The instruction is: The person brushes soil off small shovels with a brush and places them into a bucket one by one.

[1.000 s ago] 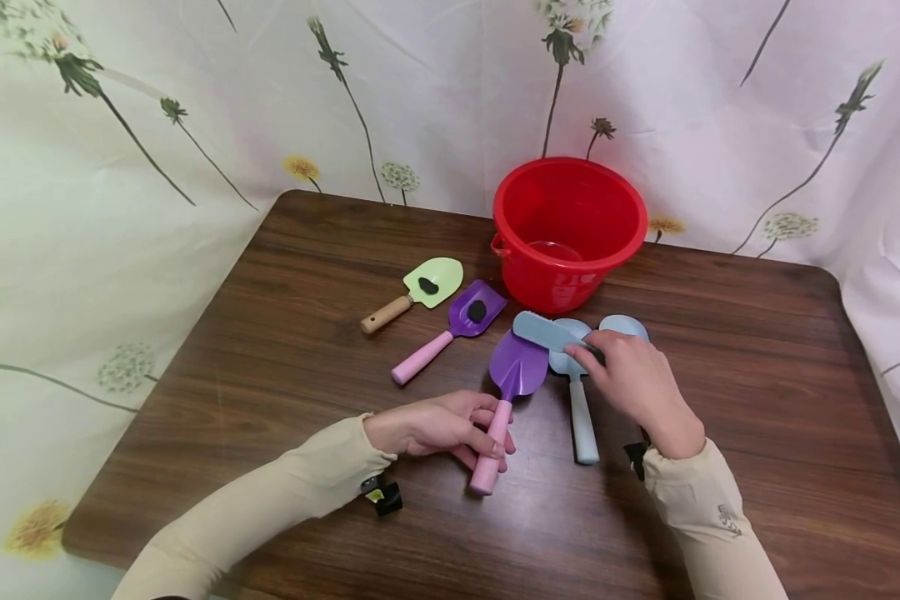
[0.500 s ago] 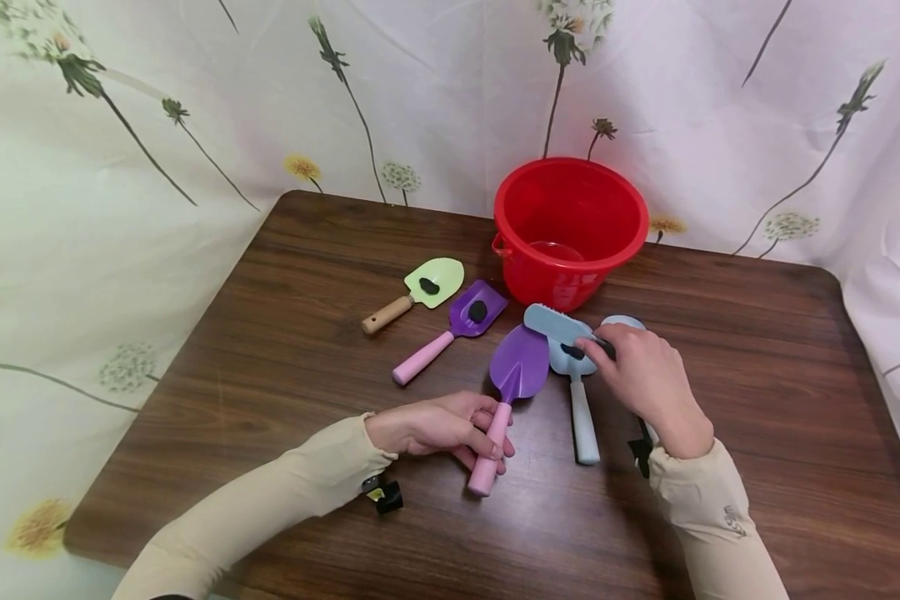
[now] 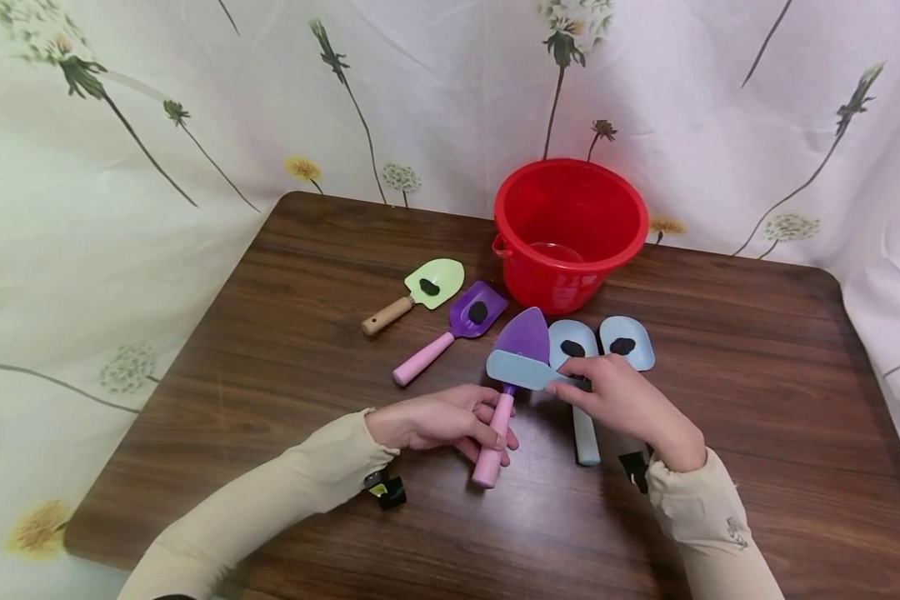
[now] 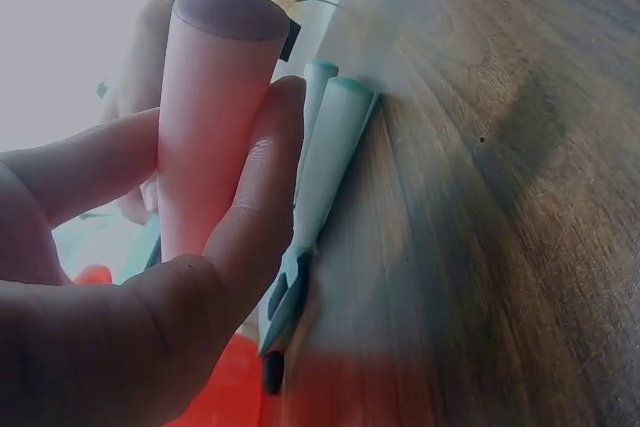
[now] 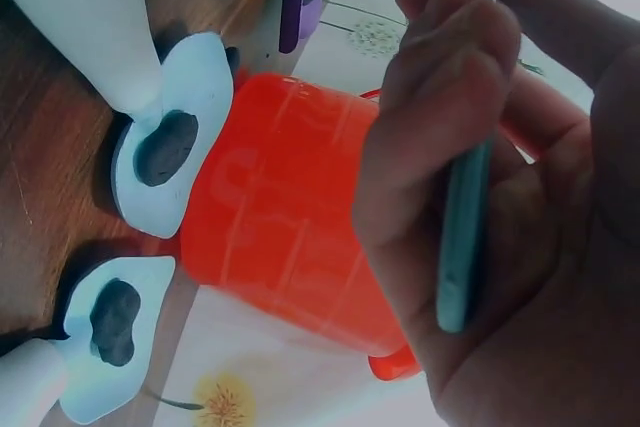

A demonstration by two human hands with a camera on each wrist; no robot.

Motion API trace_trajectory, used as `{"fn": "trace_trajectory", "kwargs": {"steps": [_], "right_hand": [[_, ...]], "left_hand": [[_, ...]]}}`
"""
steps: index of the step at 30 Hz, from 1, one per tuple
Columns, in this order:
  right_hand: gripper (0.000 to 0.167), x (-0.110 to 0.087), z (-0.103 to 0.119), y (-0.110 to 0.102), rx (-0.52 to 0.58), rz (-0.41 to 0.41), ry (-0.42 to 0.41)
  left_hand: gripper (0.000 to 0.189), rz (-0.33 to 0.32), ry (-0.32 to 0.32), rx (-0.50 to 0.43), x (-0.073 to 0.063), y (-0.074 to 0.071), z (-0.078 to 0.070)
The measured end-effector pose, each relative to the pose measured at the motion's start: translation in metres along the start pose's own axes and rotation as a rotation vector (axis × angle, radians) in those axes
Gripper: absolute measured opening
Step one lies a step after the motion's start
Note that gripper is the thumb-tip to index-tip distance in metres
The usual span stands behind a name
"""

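Observation:
In the head view my left hand [image 3: 450,423] holds a purple trowel [image 3: 527,327] by its pink handle, blade pointing away from me. The left wrist view shows thumb and fingers round that pink handle [image 4: 208,137]. A light blue brush [image 3: 519,369] lies across the lower blade, close to the neck; whether its bristles touch is hidden. My right hand [image 3: 633,402] grips the brush by its handle, and the handle's end [image 5: 462,257] shows in the right wrist view. Beneath the right hand lies a light blue trowel [image 3: 586,437] bearing a black lump [image 3: 572,349].
A red bucket [image 3: 555,287] stands behind the trowels. A green trowel [image 3: 446,271] and a purple scoop [image 3: 461,321] lie left of it. Another light blue trowel [image 3: 637,327] lies to the right. Each carries a black lump. Patterned cloth [image 3: 435,100] backs the brown table [image 3: 285,333].
The brush has moved from the blade's far right edge down and left to its base. The purple trowel's blade has tilted. Both light blue trowels' black lumps now show more fully.

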State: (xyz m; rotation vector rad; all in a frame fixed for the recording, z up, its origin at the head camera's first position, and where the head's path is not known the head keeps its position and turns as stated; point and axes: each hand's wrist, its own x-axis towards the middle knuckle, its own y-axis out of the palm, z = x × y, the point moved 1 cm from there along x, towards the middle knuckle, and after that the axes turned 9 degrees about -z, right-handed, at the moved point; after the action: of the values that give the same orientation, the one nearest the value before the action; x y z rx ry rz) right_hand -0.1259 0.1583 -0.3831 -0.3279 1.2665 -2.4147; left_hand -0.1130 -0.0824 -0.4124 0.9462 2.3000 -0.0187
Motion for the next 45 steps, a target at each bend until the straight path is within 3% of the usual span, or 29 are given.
{"fn": "trace_trajectory", "kwargs": {"steps": [11, 19, 29, 36, 41, 45], "right_hand": [[0.011, 0.001, 0.000, 0.001, -0.006, -0.040, 0.023], [0.018, 0.003, -0.003, 0.001, -0.117, -0.114, 0.050], [0.021, 0.007, -0.007, -0.001, -0.250, -0.301, 0.081], [0.021, 0.008, -0.012, 0.000, -0.269, -0.437, 0.129], [0.021, 0.007, -0.011, 0.000, -0.191, -0.419, 0.079], [0.014, 0.006, -0.006, 0.000, -0.056, -0.268, -0.031]], "left_hand": [[0.045, 0.003, 0.012, 0.019, -0.002, 0.000, -0.004], [0.041, 0.013, 0.002, -0.002, -0.003, 0.001, -0.002], [0.044, 0.020, 0.004, -0.015, -0.004, 0.004, 0.000], [0.045, 0.029, 0.009, -0.020, -0.003, 0.004, 0.003], [0.049, 0.027, 0.003, -0.026, -0.003, 0.002, 0.003], [0.049, 0.003, 0.012, -0.027, -0.003, 0.000, 0.002]]}}
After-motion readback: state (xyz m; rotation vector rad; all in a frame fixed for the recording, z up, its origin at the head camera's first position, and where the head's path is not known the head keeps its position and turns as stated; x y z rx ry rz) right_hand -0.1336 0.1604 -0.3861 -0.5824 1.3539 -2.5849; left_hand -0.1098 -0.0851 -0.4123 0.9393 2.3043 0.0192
